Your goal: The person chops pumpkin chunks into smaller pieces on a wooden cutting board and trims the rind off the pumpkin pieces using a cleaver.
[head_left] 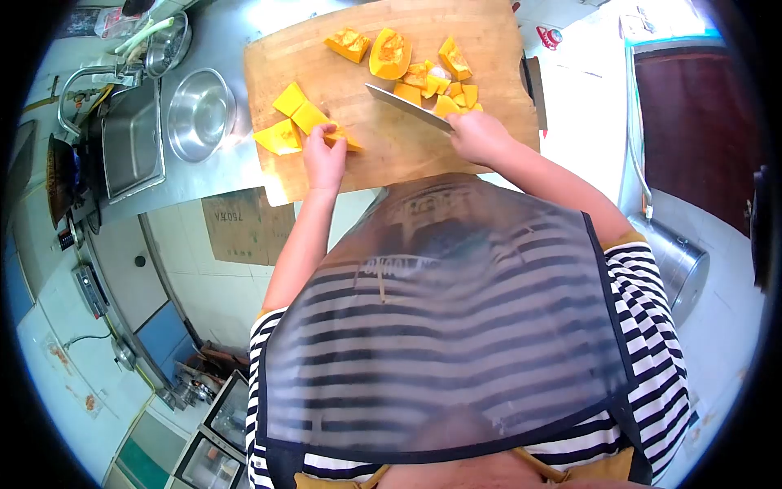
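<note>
My right hand (479,137) is wrapped round the handle of a cleaver (410,106), whose blade points up and left over the wooden cutting board (440,159). Beside the blade lies a heap of small pumpkin chunks (432,80). With its fingers bent, my left hand (324,159) grips a pumpkin piece (344,138) at the board's left side. More pumpkin pieces (279,137) rest against that hand's far side. Toward the board's far edge sit a hollowed pumpkin piece (390,54) and a wedge (348,45).
A metal bowl (202,114) stands left of the board, next to a steel sink (133,143) with a faucet (77,90). Farther left, a wok (61,179) is by a blue flame. A metal cylinder (680,265) stands at the right.
</note>
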Motion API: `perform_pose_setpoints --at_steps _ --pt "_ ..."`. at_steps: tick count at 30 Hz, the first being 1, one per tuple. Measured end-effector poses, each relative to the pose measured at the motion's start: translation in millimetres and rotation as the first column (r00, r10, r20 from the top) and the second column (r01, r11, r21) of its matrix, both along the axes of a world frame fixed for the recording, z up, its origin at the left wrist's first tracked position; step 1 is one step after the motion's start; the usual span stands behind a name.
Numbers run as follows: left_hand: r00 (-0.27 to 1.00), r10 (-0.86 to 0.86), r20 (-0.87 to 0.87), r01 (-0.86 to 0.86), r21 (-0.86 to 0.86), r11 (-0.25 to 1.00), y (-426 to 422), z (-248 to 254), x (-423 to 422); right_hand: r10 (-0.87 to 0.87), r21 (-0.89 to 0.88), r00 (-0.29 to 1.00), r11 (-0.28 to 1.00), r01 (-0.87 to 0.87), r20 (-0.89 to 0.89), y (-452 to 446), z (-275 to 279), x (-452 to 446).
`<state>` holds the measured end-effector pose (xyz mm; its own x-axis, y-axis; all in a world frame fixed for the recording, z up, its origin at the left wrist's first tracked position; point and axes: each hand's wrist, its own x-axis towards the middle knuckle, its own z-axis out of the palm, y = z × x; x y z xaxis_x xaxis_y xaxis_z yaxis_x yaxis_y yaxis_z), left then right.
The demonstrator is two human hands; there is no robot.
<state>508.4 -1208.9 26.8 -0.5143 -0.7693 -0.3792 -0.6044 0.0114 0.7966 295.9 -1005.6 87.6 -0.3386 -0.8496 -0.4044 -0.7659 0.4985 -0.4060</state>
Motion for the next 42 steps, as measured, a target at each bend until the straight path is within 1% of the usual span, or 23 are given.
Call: perform_pose_setpoints --at_steps 1,2,4,6,7,9,10,12,13,15,18,22,24,25,28,30,31,35,37,38,40,41,42 --pt "0.994 -0.100 0.038 0.107 -0.262 0.959 -6 0 2 -0.001 -0.007 1.000 1.000 0.001 -0.010 6 2 -3" --pt "0.978 -0.184 0.102 0.210 -0.500 0.840 -10 6 2 -0.008 -0.015 0.999 1.000 0.008 -0.038 13 5 -4" --pt "0.963 -0.222 0.151 0.269 -0.555 0.787 -17 23 1 -0.029 -0.016 0.997 0.999 0.028 -0.069 22 9 -6" --pt "0.954 -0.244 0.174 0.282 -0.796 0.535 -21 33 -3 0.044 -0.222 0.968 0.970 -0.101 -0.247 36 10 -9" --pt "0.951 -0.255 0.172 0.288 -0.791 0.540 -19 39 -10 0.037 -0.213 0.968 0.973 -0.091 -0.247 39 10 -11" --pt "0.895 -0.444 -0.053 0.260 -0.746 0.613 -11 67 -29 0.063 -0.393 0.939 0.897 -0.202 -0.339 40 12 -14" --pt "0.894 -0.444 -0.055 0.259 -0.745 0.615 -4 81 -38 0.063 -0.390 0.938 0.898 -0.202 -0.341 41 14 -13" --pt "0.657 -0.723 -0.213 0.598 -0.437 0.672 16 101 -57 0.104 -0.407 0.928 0.877 -0.255 -0.359 40 19 -12" --pt "0.658 -0.721 -0.214 0.595 -0.438 0.673 24 103 -61 0.106 -0.407 0.927 0.876 -0.258 -0.361 40 19 -12" --pt "0.512 -0.853 -0.100 0.794 -0.323 0.514 37 106 -67 0.108 -0.396 0.930 0.883 -0.252 -0.352 41 20 -11" --pt "0.464 -0.884 -0.060 0.794 -0.414 0.445 38 85 -73 0.093 -0.387 0.936 0.893 -0.228 -0.338 44 22 -9" --pt "0.477 -0.872 -0.108 0.807 -0.339 0.483 37 77 -81 0.096 -0.379 0.928 0.894 -0.239 -0.359 50 22 -8" --pt "0.494 -0.849 -0.184 0.829 -0.196 0.525 34 74 -87 0.075 -0.435 0.918 0.864 -0.254 -0.388 52 26 -9" --pt "0.495 -0.849 -0.186 0.828 -0.196 0.526 33 73 -91 0.076 -0.433 0.918 0.864 -0.256 -0.389 53 27 -10" --pt "0.506 -0.852 -0.133 0.847 -0.113 0.520 26 64 -104 0.080 -0.426 0.901 0.861 -0.278 -0.427 58 32 -16" --pt "0.479 -0.872 -0.098 0.838 -0.246 0.488 17 48 -115 0.074 -0.431 0.912 0.864 -0.261 -0.403 62 39 -17" --pt "0.551 -0.834 -0.036 0.823 -0.145 0.550 16 45 -118 0.080 -0.431 0.910 0.861 -0.268 -0.406 63 41 -16" --pt "0.545 -0.837 0.060 0.837 -0.108 0.537 9 39 -129 0.053 -0.512 0.910 0.812 -0.279 -0.412 74 52 -15" --pt "0.644 -0.749 -0.153 0.727 -0.184 0.662 6 29 -128 0.016 -0.551 0.929 0.801 -0.233 -0.369 80 52 -14" --pt "0.650 -0.745 -0.151 0.721 -0.189 0.667 2 24 -126 0.022 -0.555 0.928 0.796 -0.241 -0.371 84 52 -12" --pt "0.841 -0.453 -0.296 0.346 -0.348 0.871 -8 17 -121 -0.059 -0.546 0.952 0.829 -0.121 -0.301 92 51 -7" --pt "0.906 -0.325 -0.272 0.245 -0.291 0.925 -14 19 -118 -0.092 -0.546 0.966 0.836 -0.056 -0.241 95 48 -5" --pt "0.907 -0.320 -0.273 0.238 -0.293 0.926 -21 10 -115 -0.087 -0.548 0.966 0.834 -0.063 -0.243 98 43 -3"
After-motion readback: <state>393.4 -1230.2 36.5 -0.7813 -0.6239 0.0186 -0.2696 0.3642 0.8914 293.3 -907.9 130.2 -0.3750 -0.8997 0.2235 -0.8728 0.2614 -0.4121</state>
